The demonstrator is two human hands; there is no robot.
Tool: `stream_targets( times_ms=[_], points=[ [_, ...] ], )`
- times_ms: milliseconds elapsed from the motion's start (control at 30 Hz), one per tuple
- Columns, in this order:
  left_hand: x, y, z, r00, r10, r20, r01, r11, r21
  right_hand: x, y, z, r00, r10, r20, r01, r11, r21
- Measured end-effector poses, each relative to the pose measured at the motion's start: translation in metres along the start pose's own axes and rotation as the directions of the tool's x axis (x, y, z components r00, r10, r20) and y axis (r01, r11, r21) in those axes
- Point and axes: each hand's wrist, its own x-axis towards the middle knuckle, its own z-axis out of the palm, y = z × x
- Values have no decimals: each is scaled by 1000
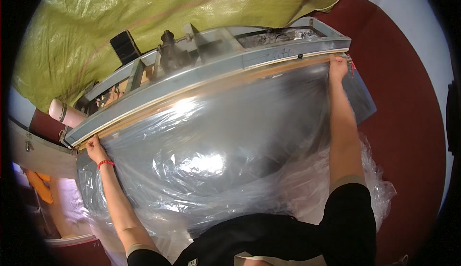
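A sheet of clear plastic film (pixel 206 136) lies wrinkled and shiny over a dark, flat surface in front of me. My left hand (pixel 94 147), with a red bead bracelet at the wrist, is closed on the film's far edge at the left end of a long grey metal frame (pixel 192 74). At the frame's right end, my right hand (pixel 338 68) pinches the same film, arm stretched out. Between the hands a thin brown wooden strip (pixel 230 82) runs along the frame's near side. The fingertips of both hands are partly hidden.
Behind the frame hangs a yellow-green woven tarp (pixel 192 6), with a black phone (pixel 125 47) in front. A pink cylinder (pixel 67 113) sits by the frame's left end. Loose film bunches (pixel 370 184) at the right, above dark red floor (pixel 403 136). Orange cloth (pixel 41 186) lies far left.
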Motion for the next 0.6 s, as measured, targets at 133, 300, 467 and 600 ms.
stream_targets(
  times_ms=[133,300,467,600],
  points=[
    [-8,-2,-12,990,-139,-21,141,981,130,25,7,-5,984,176,5,-174,967,186],
    [-2,7,3,979,-142,-149,154,985,72,12,0,-14,985,157,-78,-145,980,136],
    [-25,50,-10,976,-182,120,173,981,88,-51,-114,-8,955,-260,-143,253,965,-66],
    [-59,130,-12,956,-62,287,89,993,-81,-141,-245,-7,792,-596,134,539,785,305]
  ],
)
